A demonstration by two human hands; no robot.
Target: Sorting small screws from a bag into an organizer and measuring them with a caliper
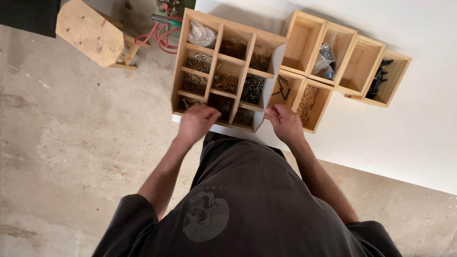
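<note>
A wooden organiser box (pixel 272 43) with several compartments of screws and small metal parts stands on the corner of a white table (pixel 381 138). My left hand (pixel 196 122) is blurred, with its fingers curled over the box's near row of compartments. My right hand (pixel 284 123) is at the box's near right corner, thumb and fingertips pinched together. Whether either hand holds something small does not show.
Several open wooden trays (pixel 362 64) lie to the right of the box, holding wooden dowels (pixel 308 100), black screws (pixel 379 76) and a plastic bag of parts (pixel 325 59). A wooden stool (pixel 90 32) and red hoses (pixel 159 38) are on the concrete floor (pixel 71 143) at the left.
</note>
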